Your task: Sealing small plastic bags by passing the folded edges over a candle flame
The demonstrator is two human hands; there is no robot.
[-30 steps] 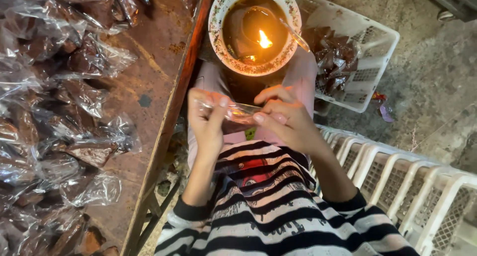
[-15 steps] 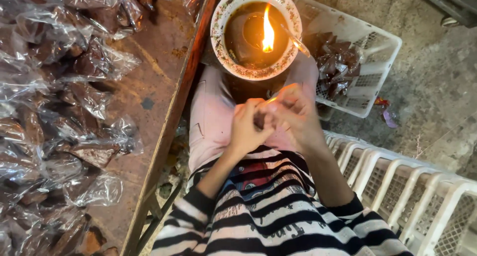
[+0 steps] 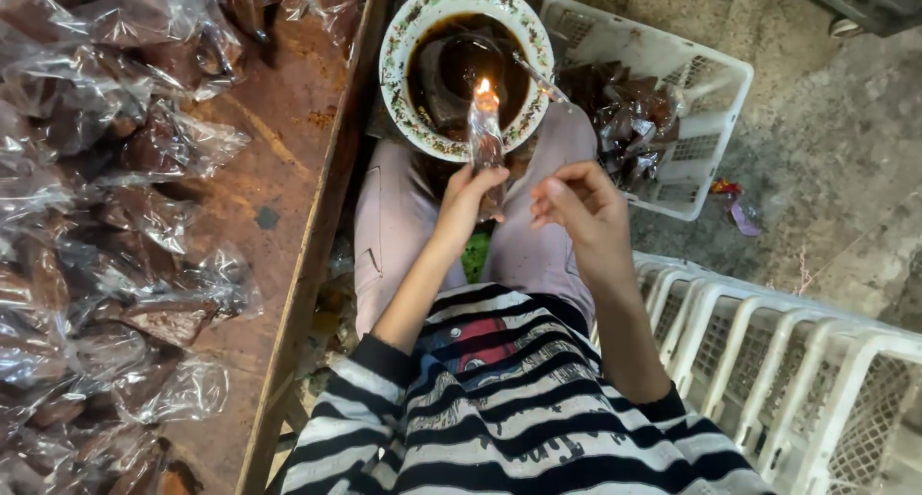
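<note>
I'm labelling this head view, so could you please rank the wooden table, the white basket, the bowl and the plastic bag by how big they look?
1. wooden table
2. white basket, partly hidden by the bowl
3. bowl
4. plastic bag, pinched in the left hand

A slim clear plastic packet (image 3: 486, 135) stands upright at twelve o'clock, dark filling low inside. Crinkled clear bags of brown filling (image 3: 106, 207) crowd nine o'clock. More filled bags (image 3: 624, 120) sit at two o'clock.

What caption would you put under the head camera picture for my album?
Left hand lifts a small clear plastic packet to the flame in a patterned bowl; right hand waits open beside it.
</note>
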